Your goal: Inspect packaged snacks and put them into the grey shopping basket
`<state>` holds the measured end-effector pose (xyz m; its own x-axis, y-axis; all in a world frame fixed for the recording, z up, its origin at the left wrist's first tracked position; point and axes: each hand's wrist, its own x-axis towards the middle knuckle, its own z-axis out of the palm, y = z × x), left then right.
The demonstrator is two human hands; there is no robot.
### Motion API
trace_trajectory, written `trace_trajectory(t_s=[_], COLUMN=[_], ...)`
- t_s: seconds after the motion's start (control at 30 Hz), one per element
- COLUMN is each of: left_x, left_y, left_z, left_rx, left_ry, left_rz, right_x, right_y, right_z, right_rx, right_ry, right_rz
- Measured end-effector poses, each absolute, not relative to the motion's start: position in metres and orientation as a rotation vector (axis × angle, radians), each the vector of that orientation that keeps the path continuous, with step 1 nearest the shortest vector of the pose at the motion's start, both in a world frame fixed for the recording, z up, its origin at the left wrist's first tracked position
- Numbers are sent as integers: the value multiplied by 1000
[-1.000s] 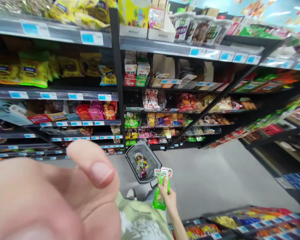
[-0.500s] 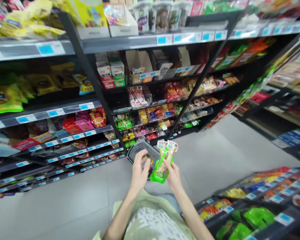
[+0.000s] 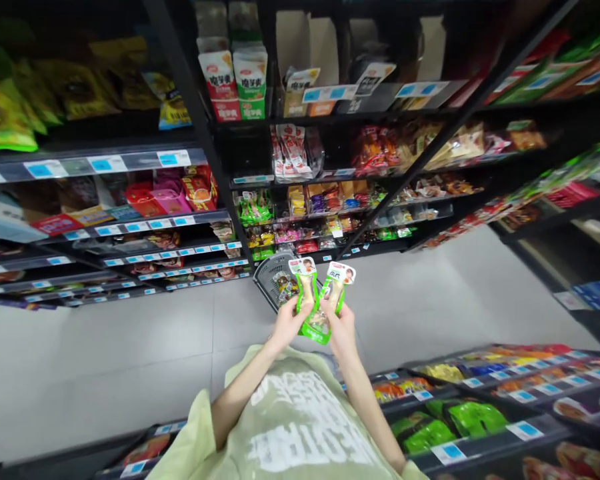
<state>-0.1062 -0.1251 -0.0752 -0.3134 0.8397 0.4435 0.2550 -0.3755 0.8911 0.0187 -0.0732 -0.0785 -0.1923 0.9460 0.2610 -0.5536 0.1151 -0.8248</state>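
Note:
Two green-edged snack packets with white header tops are in my hands, fanned apart in front of my shirt. My left hand (image 3: pixel 289 321) pinches the left snack packet (image 3: pixel 307 285) with the thumb across its front. The right snack packet (image 3: pixel 333 291) is gripped by my right hand (image 3: pixel 341 327), its thumb also on the front. Their lower ends overlap between my hands. Just beyond my left hand, a grey shopping basket (image 3: pixel 266 275) stands on the floor with several small packaged items (image 3: pixel 286 285) inside; the packets and my hand hide part of it.
Dark shelves (image 3: pixel 240 180) of packaged snacks rise ahead, with blue-and-white price tags. On the near right, a lower shelf holds green bags (image 3: pixel 477 417). Grey tiled floor (image 3: pixel 420 293) runs between the shelving, and another rack (image 3: pixel 555 233) stands at far right.
My left hand, open beside the packets before, has closed on one of them. The packets are now spread apart instead of together in my right hand. The view has tilted downward.

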Motion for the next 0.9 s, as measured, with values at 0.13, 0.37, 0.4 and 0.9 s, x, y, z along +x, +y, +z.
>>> trace_trajectory(t_s=[0.13,0.37,0.4,0.9], left_x=[-112,-117,-117,-106], left_y=[-134,-147,-148,-161], left_z=[-78,-71,-70,-96], left_rx=[1487,1400,1424,1501], left_ry=[1447,1415,1398,1150], left_rz=[1730,1704,1671,1183], right_x=[13,28,33,43], right_y=[-82,-77,-74,-73], right_z=[-91,-83,-79,-72], right_rx=[-547,-545,-552,-689], right_ry=[-949,-944,-950,-881], right_rz=[1476,1261,1237,1301])
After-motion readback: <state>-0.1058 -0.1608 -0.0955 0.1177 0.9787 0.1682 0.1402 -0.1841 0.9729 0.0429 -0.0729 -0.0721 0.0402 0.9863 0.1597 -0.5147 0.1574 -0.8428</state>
